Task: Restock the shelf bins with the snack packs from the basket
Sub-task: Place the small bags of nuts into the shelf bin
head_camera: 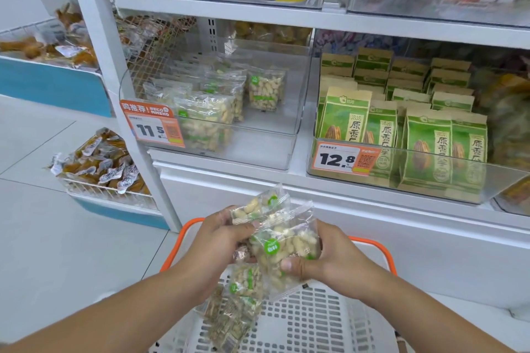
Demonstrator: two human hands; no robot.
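Above the white basket (315,321) (orange handle partly hidden): left hand (220,241) and right hand (324,261), each grip curled tight on clear snack packs (282,246) of pale nuts. More packs below, blurred. Clear bin (258,149) ahead, part filled.

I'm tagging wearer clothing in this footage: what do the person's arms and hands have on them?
Nothing that shows. The left hand and right hand are bare, without gloves, rings, watch or bands, and both forearms are uncovered to the frame's lower edge, so no sleeve is visible.
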